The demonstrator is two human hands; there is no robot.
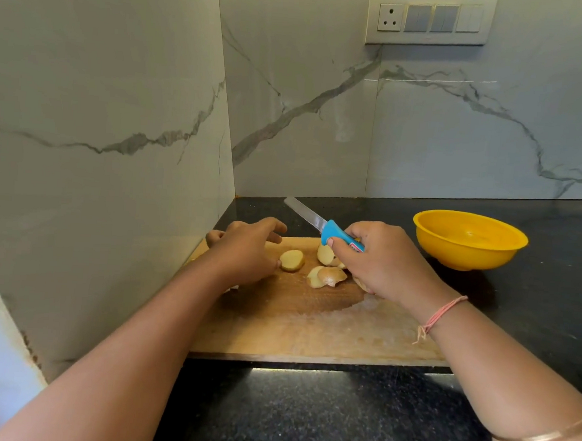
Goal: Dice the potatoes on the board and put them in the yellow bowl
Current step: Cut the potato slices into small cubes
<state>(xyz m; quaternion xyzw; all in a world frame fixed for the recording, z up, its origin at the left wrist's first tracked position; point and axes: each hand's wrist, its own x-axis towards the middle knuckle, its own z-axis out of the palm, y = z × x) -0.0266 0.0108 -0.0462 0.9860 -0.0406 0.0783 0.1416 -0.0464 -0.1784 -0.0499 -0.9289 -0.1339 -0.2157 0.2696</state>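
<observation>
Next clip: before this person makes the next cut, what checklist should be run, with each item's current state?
1. Grip: the right hand is curled round the knife: ok.
2. Blade clearance: it points up and back, apart from the left hand: ok.
3. Steadying: the left hand's thumb only meets the slice and nothing pins it: not ok.
4. Position: the other pieces lie on the board: ok.
5. Target: the bowl stands upright, right of the board: ok.
6. Dicing: the pieces are still large chunks: not ok.
</observation>
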